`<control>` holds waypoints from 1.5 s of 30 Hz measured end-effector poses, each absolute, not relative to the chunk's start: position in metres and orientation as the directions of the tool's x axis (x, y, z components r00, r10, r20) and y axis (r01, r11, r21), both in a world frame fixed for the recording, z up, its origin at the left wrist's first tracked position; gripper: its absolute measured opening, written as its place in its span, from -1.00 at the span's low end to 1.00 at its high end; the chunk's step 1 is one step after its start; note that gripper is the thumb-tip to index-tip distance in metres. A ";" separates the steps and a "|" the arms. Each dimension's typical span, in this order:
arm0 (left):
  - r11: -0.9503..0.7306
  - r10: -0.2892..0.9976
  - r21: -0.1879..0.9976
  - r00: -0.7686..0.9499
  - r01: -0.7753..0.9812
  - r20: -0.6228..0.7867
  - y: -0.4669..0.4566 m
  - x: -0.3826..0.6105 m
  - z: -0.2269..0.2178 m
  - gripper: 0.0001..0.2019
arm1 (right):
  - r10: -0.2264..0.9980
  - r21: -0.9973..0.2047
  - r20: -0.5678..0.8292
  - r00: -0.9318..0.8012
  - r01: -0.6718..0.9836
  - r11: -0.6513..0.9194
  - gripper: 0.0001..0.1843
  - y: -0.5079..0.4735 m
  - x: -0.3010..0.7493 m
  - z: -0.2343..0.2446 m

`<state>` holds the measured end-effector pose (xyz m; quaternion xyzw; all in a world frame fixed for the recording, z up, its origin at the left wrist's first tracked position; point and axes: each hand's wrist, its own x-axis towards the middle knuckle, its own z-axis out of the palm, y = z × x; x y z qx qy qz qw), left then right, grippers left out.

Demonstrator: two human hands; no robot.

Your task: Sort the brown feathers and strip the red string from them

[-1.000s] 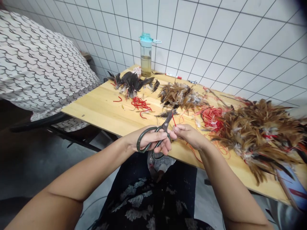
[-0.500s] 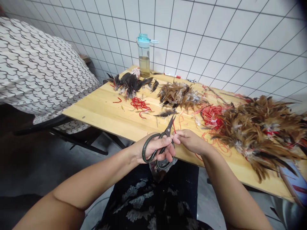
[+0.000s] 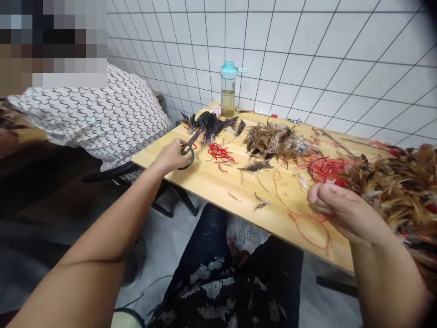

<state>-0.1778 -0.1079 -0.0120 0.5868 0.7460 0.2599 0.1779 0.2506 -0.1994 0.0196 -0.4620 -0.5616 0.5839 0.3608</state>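
White tiles with dark joint lines cover the wall [image 3: 290, 41] across the upper part of the frame. Below it, a wooden bench [image 3: 201, 182] reaches from the centre left to the right side. At the upper left is another person in a white shirt [image 3: 102, 109] with dark wavy lines.

On the bench, the biggest heap is of brown feathers [image 3: 403, 182], at the right edge of the frame. A smaller brown bunch [image 3: 269, 139] lies above the centre, and a black bunch [image 3: 209, 124] to its left.

The right hand [image 3: 337, 207] is right of centre, just before a tangle of red string [image 3: 326, 169]. Its fingers are curled to the thumb; whether this grip holds something, I cannot tell. The left hand [image 3: 174, 155], left of centre, has its grip closed around the scissors [image 3: 188, 150], whose blades point up toward the black bunch.

Near the wall stands a bottle [image 3: 228, 95] with a turquoise cap. Right of the scissors lies a small pile of red cord [image 3: 219, 151]. Smallest is a white and red marker [image 3: 265, 114], by the wall.
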 end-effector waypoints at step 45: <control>-0.265 0.958 0.959 0.138 0.101 0.250 -0.147 -0.042 0.004 -0.76 | 0.915 -0.953 -0.203 -0.348 0.286 -0.102 -0.58 -0.209 0.185 0.008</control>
